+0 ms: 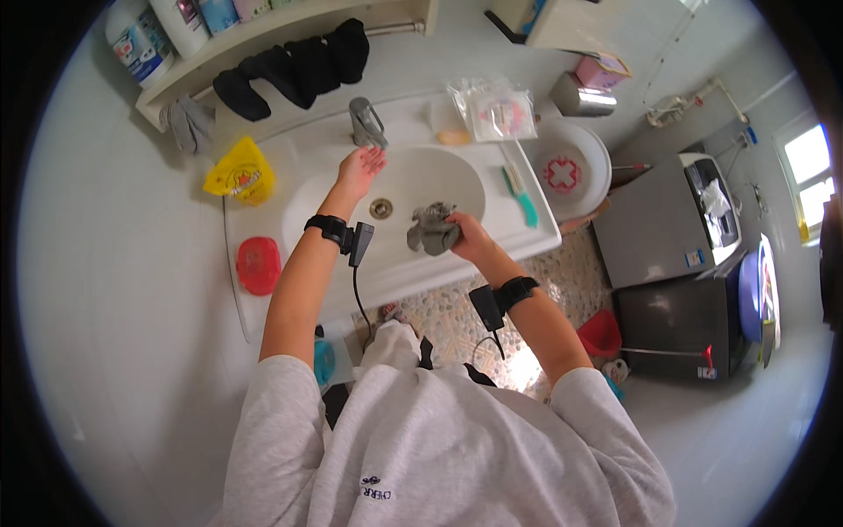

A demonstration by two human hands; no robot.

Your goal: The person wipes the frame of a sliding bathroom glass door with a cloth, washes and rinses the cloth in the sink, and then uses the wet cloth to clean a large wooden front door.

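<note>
My left hand (360, 172) is palm up just below the spout of the grey faucet (363, 122), its fingers extended and nothing in it. Whether water is running I cannot tell. In my right hand (471, 237) is a bunched grey cloth (433, 230), possibly a sock, held above the right side of the white sink basin (421, 165). The metal drain (380, 208) shows in the basin between my two hands.
Right of the basin lie a teal-handled brush (522, 196), a bar of soap (454, 137) and a clear plastic packet (504, 115). On the left sit a yellow bag (245, 172) and a red plastic box (258, 266). Black socks (299, 69) hang above the faucet.
</note>
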